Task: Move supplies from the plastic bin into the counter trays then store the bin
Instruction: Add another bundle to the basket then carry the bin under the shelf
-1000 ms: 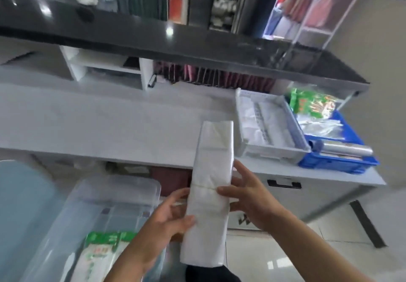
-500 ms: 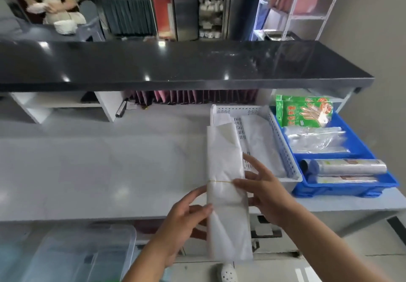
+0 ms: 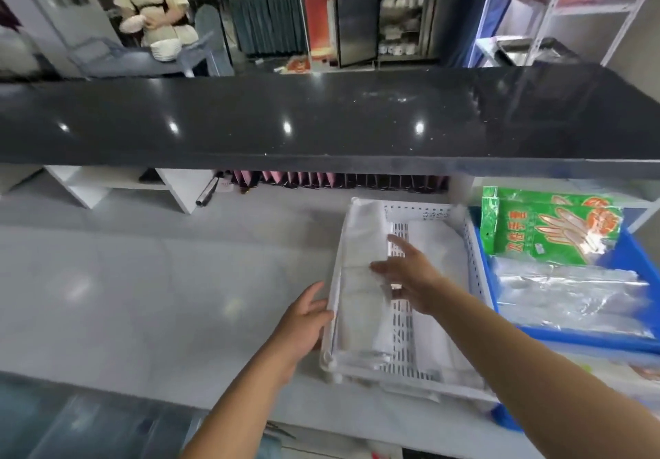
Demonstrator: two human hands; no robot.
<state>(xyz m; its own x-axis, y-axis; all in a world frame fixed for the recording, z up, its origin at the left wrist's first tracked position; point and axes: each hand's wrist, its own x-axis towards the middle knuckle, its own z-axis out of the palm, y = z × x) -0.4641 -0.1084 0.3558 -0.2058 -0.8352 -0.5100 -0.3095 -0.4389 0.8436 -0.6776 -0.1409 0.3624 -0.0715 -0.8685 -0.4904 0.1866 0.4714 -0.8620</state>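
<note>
A long white bundle of plastic bags [image 3: 360,280] lies along the left side of the white perforated tray [image 3: 471,255] on the counter. My right hand [image 3: 410,273] lies over the bundle's middle with straight fingers, pressing it down. My left hand [image 3: 307,319] touches the tray's left wall from outside, fingers relaxed. Another white stack [image 3: 439,255] fills the tray's right side. The clear plastic bin [image 3: 53,423] shows only as a blurred corner at the lower left, below the counter edge.
A blue tray [image 3: 635,255] to the right holds a green glove packet [image 3: 546,226] and clear bags [image 3: 571,290]. A black upper counter [image 3: 321,119] overhangs the white worktop [image 3: 143,280]. A person stands far back at the left.
The bundle went from held upright in both hands above the counter edge to lying flat in the white tray. My view rose and moved forward, so the bin dropped out of sight.
</note>
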